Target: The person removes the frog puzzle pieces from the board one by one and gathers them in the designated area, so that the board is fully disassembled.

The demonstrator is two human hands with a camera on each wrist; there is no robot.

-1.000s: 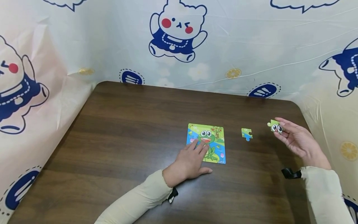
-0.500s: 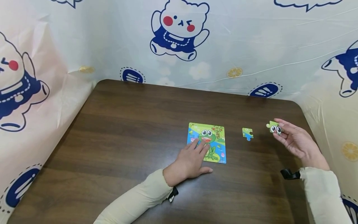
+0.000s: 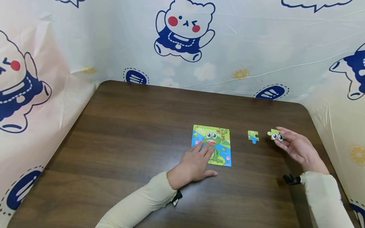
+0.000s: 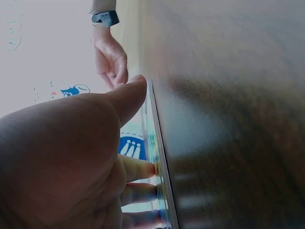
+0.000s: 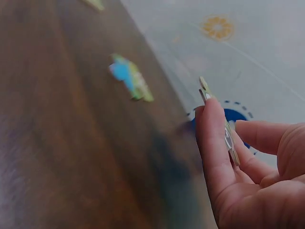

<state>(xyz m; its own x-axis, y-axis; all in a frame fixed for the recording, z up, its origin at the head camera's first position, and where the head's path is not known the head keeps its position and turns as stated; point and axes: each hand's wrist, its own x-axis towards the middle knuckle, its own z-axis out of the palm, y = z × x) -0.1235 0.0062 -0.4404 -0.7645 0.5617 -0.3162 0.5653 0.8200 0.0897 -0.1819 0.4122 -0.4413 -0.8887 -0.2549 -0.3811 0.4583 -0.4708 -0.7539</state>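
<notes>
My left hand (image 3: 193, 163) rests with spread, fairly straight fingers on the lower left of a square frog picture board (image 3: 224, 139), covering part of the frog. In the left wrist view its fingertips touch the board's face. My right hand (image 3: 299, 147) pinches a green puzzle piece with two big frog eyes (image 3: 276, 135), held up by its edge between thumb and fingers. The right wrist view shows that piece edge-on (image 5: 228, 136). Between the board and the right hand, a second puzzle piece (image 3: 252, 136), green and blue, lies flat on the table.
The brown wooden table (image 3: 128, 133) has rounded far corners. A pale curtain (image 3: 114, 38) printed with cartoon bears hangs along its back and both sides, close to the table edges. A black strap (image 3: 291, 179) sits at the right wrist.
My right hand has moved a little left and toward me with the frog-eye piece, nearer the loose piece. My left hand stays on the board. The head view has shifted slightly.
</notes>
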